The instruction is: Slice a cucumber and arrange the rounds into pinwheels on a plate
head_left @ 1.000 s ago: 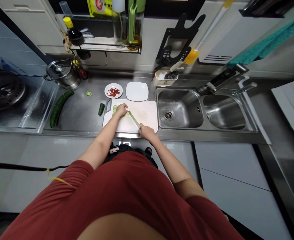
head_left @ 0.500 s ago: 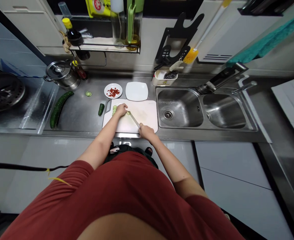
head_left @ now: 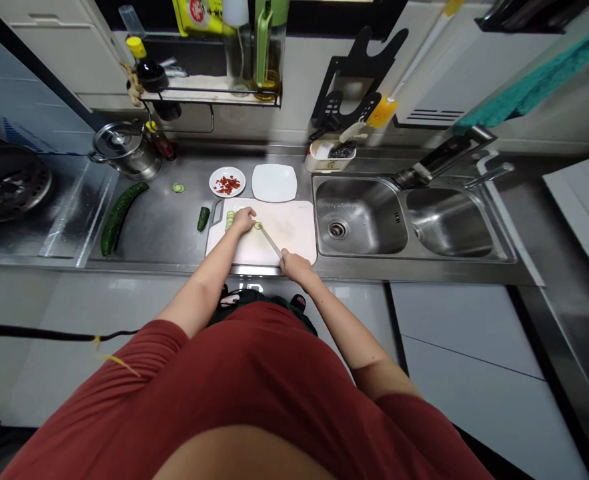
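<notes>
My right hand (head_left: pixel 295 265) is wrapped round the handle of a knife (head_left: pixel 271 243), whose blade slants up and left over the white cutting board (head_left: pixel 294 233). At the blade's far end is a pale green cucumber slice (head_left: pixel 258 226). Just left of that slice, my left hand (head_left: pixel 243 220) rests low over the board with its fingers bent together; what they hold, if anything, is hidden. A row of cucumber slices (head_left: pixel 229 218) lies on the board beside my left hand, partly covered by it. Left of the board lies a short cucumber piece (head_left: pixel 203 219).
Behind the board stand a small plate of chopped red pieces (head_left: pixel 227 182) and a white square plate (head_left: pixel 274 183). A whole cucumber (head_left: pixel 120 217), cucumber ends (head_left: pixel 177 188) and a lidded pot (head_left: pixel 125 150) are to the left. The double sink (head_left: pixel 361 213) adjoins on the right.
Hardly anything differs. My right hand and the knife have shifted very slightly to the right; my left hand keeps its place, and the slice stays at the blade's end.
</notes>
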`<state>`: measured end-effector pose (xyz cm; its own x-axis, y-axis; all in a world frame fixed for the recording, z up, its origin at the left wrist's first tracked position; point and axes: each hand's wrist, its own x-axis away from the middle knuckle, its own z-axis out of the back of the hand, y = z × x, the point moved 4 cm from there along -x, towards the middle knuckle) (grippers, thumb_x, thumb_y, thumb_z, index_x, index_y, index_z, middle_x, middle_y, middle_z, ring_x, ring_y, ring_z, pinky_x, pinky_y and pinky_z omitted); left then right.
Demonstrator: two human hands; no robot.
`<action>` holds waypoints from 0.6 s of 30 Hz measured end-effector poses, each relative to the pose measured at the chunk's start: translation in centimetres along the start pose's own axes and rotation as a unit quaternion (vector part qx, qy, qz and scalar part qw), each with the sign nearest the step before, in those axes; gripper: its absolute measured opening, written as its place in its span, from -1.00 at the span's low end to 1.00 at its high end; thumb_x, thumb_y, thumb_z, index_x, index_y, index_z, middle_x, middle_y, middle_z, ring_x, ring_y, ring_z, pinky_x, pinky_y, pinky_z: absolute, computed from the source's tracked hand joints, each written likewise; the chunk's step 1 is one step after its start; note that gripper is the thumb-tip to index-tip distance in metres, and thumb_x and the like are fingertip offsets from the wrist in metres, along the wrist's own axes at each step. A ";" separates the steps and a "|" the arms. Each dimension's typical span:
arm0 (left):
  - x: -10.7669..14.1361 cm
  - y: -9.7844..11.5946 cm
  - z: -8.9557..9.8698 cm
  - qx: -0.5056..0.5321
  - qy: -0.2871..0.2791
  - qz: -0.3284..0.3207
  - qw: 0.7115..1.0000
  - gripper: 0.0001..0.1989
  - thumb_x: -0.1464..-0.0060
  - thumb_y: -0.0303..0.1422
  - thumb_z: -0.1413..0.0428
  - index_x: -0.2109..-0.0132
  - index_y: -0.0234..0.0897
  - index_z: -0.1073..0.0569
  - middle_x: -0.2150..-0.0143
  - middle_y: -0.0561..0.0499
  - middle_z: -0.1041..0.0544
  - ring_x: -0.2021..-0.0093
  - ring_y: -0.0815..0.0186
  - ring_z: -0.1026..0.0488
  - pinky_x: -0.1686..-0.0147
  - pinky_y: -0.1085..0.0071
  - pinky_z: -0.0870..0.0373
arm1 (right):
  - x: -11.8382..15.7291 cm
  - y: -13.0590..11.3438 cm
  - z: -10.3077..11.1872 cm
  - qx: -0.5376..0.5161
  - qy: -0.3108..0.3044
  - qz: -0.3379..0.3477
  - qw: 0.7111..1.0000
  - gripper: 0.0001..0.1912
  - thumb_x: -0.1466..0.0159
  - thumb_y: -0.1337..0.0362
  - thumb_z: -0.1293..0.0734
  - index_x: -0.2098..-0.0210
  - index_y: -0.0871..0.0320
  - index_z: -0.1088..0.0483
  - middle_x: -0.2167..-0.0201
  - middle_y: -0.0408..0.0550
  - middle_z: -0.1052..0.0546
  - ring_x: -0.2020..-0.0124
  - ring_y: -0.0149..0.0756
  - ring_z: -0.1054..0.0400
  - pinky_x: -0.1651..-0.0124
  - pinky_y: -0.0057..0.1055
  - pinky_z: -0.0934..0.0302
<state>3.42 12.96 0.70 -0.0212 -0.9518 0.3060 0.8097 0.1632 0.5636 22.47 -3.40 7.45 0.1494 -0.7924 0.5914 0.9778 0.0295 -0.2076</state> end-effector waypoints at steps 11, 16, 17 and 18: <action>0.6 0.3 0.3 -0.009 0.005 -0.009 1.000 -0.79 0.03 -0.44 -0.19 0.19 -0.16 -0.45 0.26 0.08 -0.48 0.21 0.32 -0.40 0.15 0.42 -0.25 | 1.0 0.9 -1.0 0.011 0.010 0.012 1.000 -0.69 -0.37 0.23 -0.03 -0.04 0.14 -0.20 0.14 0.15 -0.52 0.11 -0.05 -0.43 0.16 -0.25 -0.23; 2.7 0.7 0.0 -0.026 0.035 -0.044 0.998 -0.81 -0.08 -0.41 -0.10 0.12 -0.16 -0.46 0.10 -0.01 -0.43 0.07 0.27 -0.38 0.00 0.37 -0.26 | 1.2 1.2 -1.4 0.010 0.010 0.009 1.000 -0.70 -0.39 0.23 -0.02 -0.04 0.13 -0.19 0.13 0.15 -0.51 0.11 -0.06 -0.43 0.15 -0.25 -0.23; 3.2 0.9 -0.1 -0.034 0.042 -0.051 0.997 -0.80 -0.08 -0.38 -0.10 0.10 -0.17 -0.46 0.07 -0.04 -0.41 0.02 0.24 -0.36 -0.04 0.35 -0.25 | 1.2 1.2 -1.6 0.008 0.011 0.008 1.000 -0.71 -0.38 0.23 -0.03 -0.04 0.13 -0.19 0.13 0.15 -0.51 0.11 -0.06 -0.43 0.15 -0.25 -0.22; 3.7 1.1 -0.2 -0.042 0.048 -0.060 0.996 -0.78 -0.08 -0.35 -0.11 0.09 -0.19 -0.46 0.05 -0.07 -0.39 -0.02 0.20 -0.34 -0.07 0.33 -0.23 | 1.2 1.2 -1.7 0.005 0.014 0.005 1.000 -0.71 -0.38 0.23 -0.03 -0.04 0.13 -0.18 0.13 0.15 -0.52 0.11 -0.06 -0.43 0.15 -0.24 -0.22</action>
<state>4.34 9.55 2.27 -0.0678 -0.9842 0.1636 0.8511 0.0285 0.5243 23.61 -5.39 6.56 0.1557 -0.8082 0.5679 0.9776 0.0435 -0.2061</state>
